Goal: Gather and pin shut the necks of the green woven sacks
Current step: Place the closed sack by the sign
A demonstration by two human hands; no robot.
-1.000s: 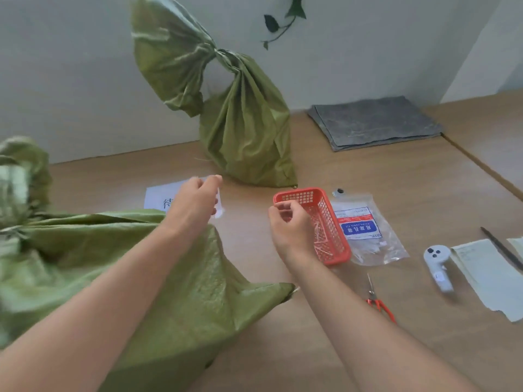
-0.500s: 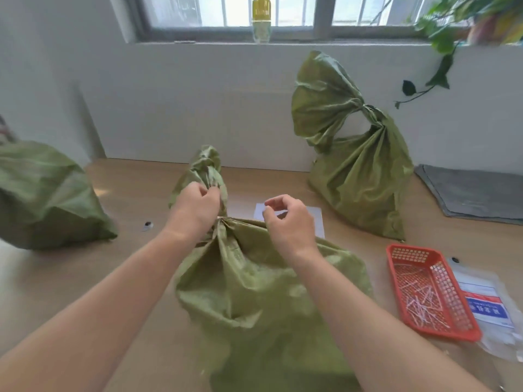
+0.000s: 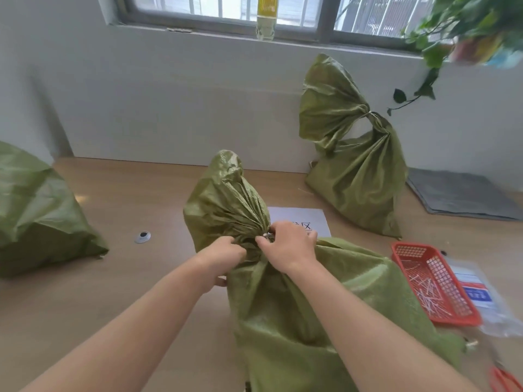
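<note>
I see both forearms reaching over the pale wooden tabletop [image 3: 119,292] to the nearest green woven sack [image 3: 305,312], which lies in front of me at the centre. My left hand [image 3: 223,256] is closed around the gathered neck of this sack from the left. My right hand [image 3: 291,246] pinches the same neck from the right, fingertips at a small pale fastener that is too small to make out. Above the hands, the bunched top of the sack fans upward.

Just right of the sack sits an orange plastic mesh basket [image 3: 433,281] holding thin white pins, with a clear plastic packet bearing a blue and red label [image 3: 478,295] beside it. Orange handles [image 3: 506,381] poke in at the lower right corner.

Behind my right hand lies a white printed paper sheet [image 3: 300,219]. A small white and black disc [image 3: 143,237] rests on the tabletop to the left, and a second green sack [image 3: 36,213] sits at the far left.

Farther back, a third green sack with a tied neck [image 3: 356,171] leans at the white wall, next to a folded grey cloth [image 3: 461,193]. On the window sill stand a yellow bottle [image 3: 266,18] and a trailing green plant [image 3: 458,26].
</note>
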